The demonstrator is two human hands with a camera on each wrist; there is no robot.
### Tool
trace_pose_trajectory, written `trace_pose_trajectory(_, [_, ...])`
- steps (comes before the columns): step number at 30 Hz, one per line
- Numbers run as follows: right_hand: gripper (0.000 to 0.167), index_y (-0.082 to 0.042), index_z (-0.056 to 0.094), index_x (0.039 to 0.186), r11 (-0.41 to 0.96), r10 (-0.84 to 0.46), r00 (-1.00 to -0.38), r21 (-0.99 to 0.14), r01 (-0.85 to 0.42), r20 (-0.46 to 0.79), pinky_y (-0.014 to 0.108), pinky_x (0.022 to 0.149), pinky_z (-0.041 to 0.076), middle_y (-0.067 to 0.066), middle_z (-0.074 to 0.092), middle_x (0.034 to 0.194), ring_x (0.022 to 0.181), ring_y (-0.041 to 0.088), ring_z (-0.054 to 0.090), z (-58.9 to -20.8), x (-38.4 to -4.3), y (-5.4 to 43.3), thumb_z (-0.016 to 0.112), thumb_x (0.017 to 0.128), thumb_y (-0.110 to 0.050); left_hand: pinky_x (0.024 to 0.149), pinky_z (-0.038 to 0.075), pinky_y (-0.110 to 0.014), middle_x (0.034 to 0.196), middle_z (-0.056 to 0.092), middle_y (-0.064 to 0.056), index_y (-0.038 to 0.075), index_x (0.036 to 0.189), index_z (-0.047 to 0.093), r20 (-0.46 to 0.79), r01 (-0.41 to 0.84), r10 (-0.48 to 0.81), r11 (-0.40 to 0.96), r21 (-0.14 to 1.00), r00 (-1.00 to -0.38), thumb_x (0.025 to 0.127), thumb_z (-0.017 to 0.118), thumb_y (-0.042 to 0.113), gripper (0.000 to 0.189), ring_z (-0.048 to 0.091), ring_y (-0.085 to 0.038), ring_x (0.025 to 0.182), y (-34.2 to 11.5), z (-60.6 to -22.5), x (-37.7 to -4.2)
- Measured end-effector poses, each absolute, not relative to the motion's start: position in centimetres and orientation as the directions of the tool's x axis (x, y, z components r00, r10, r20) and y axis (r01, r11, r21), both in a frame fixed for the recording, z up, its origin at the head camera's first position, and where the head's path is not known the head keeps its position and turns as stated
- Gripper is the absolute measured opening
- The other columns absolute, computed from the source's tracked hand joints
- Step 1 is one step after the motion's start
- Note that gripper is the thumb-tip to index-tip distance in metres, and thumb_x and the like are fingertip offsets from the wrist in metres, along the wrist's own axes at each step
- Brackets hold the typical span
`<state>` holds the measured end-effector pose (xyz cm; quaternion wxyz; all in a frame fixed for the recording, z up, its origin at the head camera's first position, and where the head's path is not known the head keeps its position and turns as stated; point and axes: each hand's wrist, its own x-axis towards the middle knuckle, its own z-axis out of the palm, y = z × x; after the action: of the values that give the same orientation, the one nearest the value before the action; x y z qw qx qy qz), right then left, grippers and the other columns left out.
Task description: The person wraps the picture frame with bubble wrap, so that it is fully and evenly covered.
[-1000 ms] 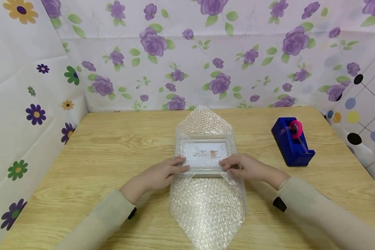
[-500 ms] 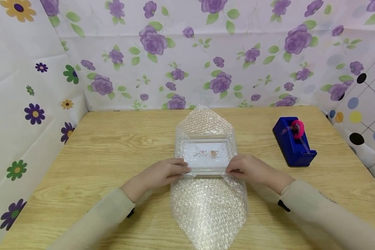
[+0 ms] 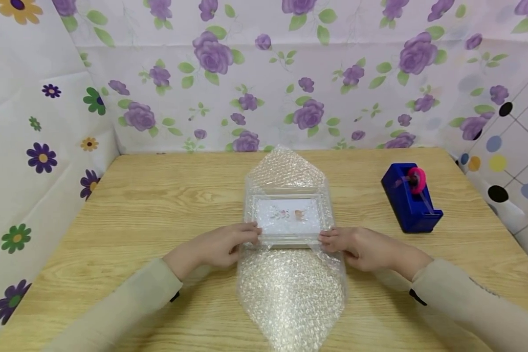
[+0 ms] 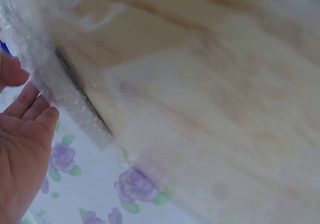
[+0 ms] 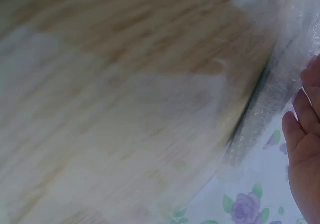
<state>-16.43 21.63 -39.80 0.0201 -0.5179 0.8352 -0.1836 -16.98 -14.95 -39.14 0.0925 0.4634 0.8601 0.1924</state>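
Framed picture (image 3: 288, 216): lies flat, face up, at the middle of the surface, between the two hands, with bubble wrap around it.
Picture's long axis: runs left to right, across the person's front; one long edge faces the person, the other faces the back wall.
Picture's face: a white ground with faint marks toward the left and a small orange-brown figure right of the middle.
Bubble wrap (image 3: 292, 288): its long axis runs away from the person, at right angles to the picture's; one pointed flap aims at the back wall, the larger one toward the person. Clear film lies along the picture's short sides.
Left hand (image 3: 222, 245): fingers loosely extended, thumb apart from them; the fingertips rest on the wrapped left side, near its closer corner.
Right hand (image 3: 366, 248): fingers likewise loosely extended, with the thumb spread away; the fingertips touch the wrapped right side near its closer corner.
Sleeves (image 3: 119, 303): pale, on both forearms.
Tape dispenser (image 3: 407, 208): blue, upright, well to the right of the picture, set slantwise; a pink roll (image 3: 422, 182) sits in it.
Surface (image 3: 171, 195): light wood grain.
Back wall (image 3: 158, 39): white cloth with purple roses and green leaves.
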Motion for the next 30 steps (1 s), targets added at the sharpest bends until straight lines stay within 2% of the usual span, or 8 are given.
trace_pose_trajectory(2, [0.048, -0.007, 0.067, 0.119, 0.405, -0.872, -0.466, -0.313, -0.859, 0.149, 0.05, 0.097, 0.046, 0.011, 0.059, 0.131, 0.121, 0.034, 0.055, -39.9, -16.2, 21.8, 0.064, 0.075, 0.01, 0.107, 0.039, -0.047, 0.139, 0.05, -0.018, 0.011, 0.113, 0.063, 0.015, 0.779, 0.843, 0.489, 0.393, -0.537, 0.072, 0.051, -0.011, 0.048, 0.042, -0.036, 0.134, -15.0, -39.0, -17.0])
trace_pose_trajectory(8, [0.054, -0.009, 0.061, 0.127, 0.438, -0.866, -0.485, -0.282, -0.853, 0.123, 0.049, 0.101, 0.043, 0.008, 0.052, 0.14, 0.129, 0.032, 0.048, -40.3, -15.3, 22.4, 0.074, 0.075, -0.003, 0.104, 0.042, -0.047, 0.144, 0.046, -0.013, 0.013, 0.125, 0.058, -0.001, 0.834, 0.866, 0.482, 0.268, -0.5, 0.072, 0.063, -0.001, 0.054, 0.041, -0.034, 0.134, -15.3, -38.9, -16.7])
trace_pose_trajectory(13, [0.059, -0.009, 0.057, 0.131, 0.408, -0.876, -0.448, -0.221, -0.886, 0.178, 0.042, 0.103, 0.043, 0.008, 0.051, 0.141, 0.13, 0.029, 0.047, -40.7, -15.0, 22.6, 0.076, 0.075, -0.007, 0.107, 0.04, -0.045, 0.147, 0.042, -0.013, 0.01, 0.131, 0.052, -0.01, 0.859, 0.877, 0.473, 0.196, -0.481, 0.073, 0.066, 0.008, 0.06, 0.038, -0.033, 0.137, -15.4, -39.3, -16.5])
trace_pose_trajectory(17, [0.064, -0.01, 0.053, 0.135, 0.397, -0.882, -0.427, -0.172, -0.901, 0.2, 0.035, 0.107, 0.039, 0.009, 0.05, 0.142, 0.13, 0.028, 0.047, -41.1, -15.0, 22.7, 0.076, 0.075, -0.011, 0.11, 0.037, -0.044, 0.148, 0.041, -0.014, 0.008, 0.135, 0.048, -0.005, 0.871, 0.882, 0.465, 0.158, -0.47, 0.076, 0.066, 0.014, 0.063, 0.036, -0.033, 0.138, -15.5, -39.6, -16.3])
trace_pose_trajectory(21, [0.066, -0.008, 0.05, 0.137, 0.376, -0.887, -0.404, -0.156, -0.913, 0.222, 0.037, 0.106, 0.042, 0.012, 0.05, 0.141, 0.13, 0.028, 0.047, -41.5, -15.0, 22.7, 0.076, 0.076, -0.015, 0.111, 0.036, -0.043, 0.148, 0.039, -0.016, 0.006, 0.138, 0.045, -0.003, 0.877, 0.886, 0.46, 0.141, -0.464, 0.075, 0.067, 0.023, 0.068, 0.035, -0.034, 0.138, -15.6, -39.9, -16.1])
trace_pose_trajectory(24, [0.061, -0.007, 0.052, 0.135, 0.363, -0.886, -0.39, -0.146, -0.92, 0.251, 0.029, 0.111, 0.035, 0.013, 0.051, 0.14, 0.129, 0.029, 0.048, -41.7, -15.0, 22.7, 0.074, 0.08, -0.02, 0.109, 0.038, -0.044, 0.148, 0.039, -0.018, 0.004, 0.138, 0.045, 0.005, 0.884, 0.891, 0.449, 0.127, -0.453, 0.074, 0.067, 0.028, 0.072, 0.036, -0.035, 0.137, -15.6, -39.9, -16.0])
trace_pose_trajectory(28, [0.054, -0.005, 0.055, 0.132, 0.348, -0.882, -0.371, -0.129, -0.929, 0.29, 0.017, 0.116, 0.014, 0.014, 0.053, 0.138, 0.128, 0.029, 0.049, -41.9, -15.1, 22.6, 0.069, 0.086, -0.029, 0.107, 0.04, -0.045, 0.147, 0.039, -0.02, 0.002, 0.139, 0.044, 0.017, 0.894, 0.898, 0.437, 0.099, -0.44, 0.073, 0.068, 0.033, 0.076, 0.037, -0.037, 0.136, -15.7, -39.9, -15.9])
trace_pose_trajectory(30, [0.051, -0.004, 0.055, 0.132, 0.338, -0.881, -0.362, -0.13, -0.932, 0.303, 0.016, 0.116, 0.012, 0.014, 0.053, 0.138, 0.128, 0.029, 0.049, -42.0, -15.1, 22.5, 0.066, 0.089, -0.029, 0.107, 0.041, -0.045, 0.147, 0.04, -0.021, 0.002, 0.139, 0.043, 0.02, 0.897, 0.9, 0.433, 0.086, -0.436, 0.074, 0.069, 0.034, 0.077, 0.037, -0.037, 0.136, -15.7, -40.0, -15.9])
